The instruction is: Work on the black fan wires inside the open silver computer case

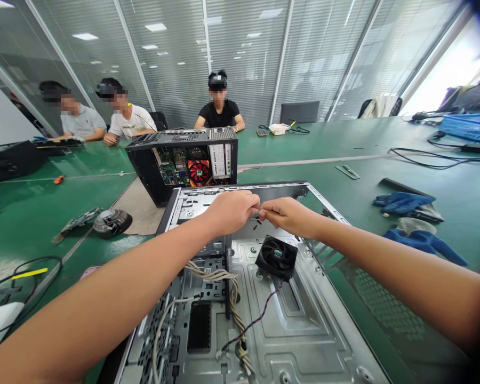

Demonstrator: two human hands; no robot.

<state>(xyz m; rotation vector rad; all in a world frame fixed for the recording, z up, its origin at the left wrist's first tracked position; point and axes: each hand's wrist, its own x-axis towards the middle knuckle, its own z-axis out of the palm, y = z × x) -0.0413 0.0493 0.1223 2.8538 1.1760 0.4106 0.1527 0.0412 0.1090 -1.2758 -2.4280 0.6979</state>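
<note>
Grey sheet-steel computer case (pixel 304 330), side open, lying flat on the green table (pixel 344 138). Nearest inside: a beige ribbed cable bundle (pixel 224 277), then a thin red-blue-black twisted wire (pixel 260 320) running up to a square black cooling fan (pixel 277 257), which rests tilted on the case floor. Above and just beyond the fan, left hand (pixel 232 210) and right hand (pixel 288 216) meet fingertip to fingertip, both clenched in a pinch on a small dark part (pixel 260 215), too small to identify. Right of the case, blue work gloves (pixel 402 202). Farther back, a second black tower case (pixel 144 165) with a red fan inside. Three people (pixel 220 106) sit at the far edge.
</note>
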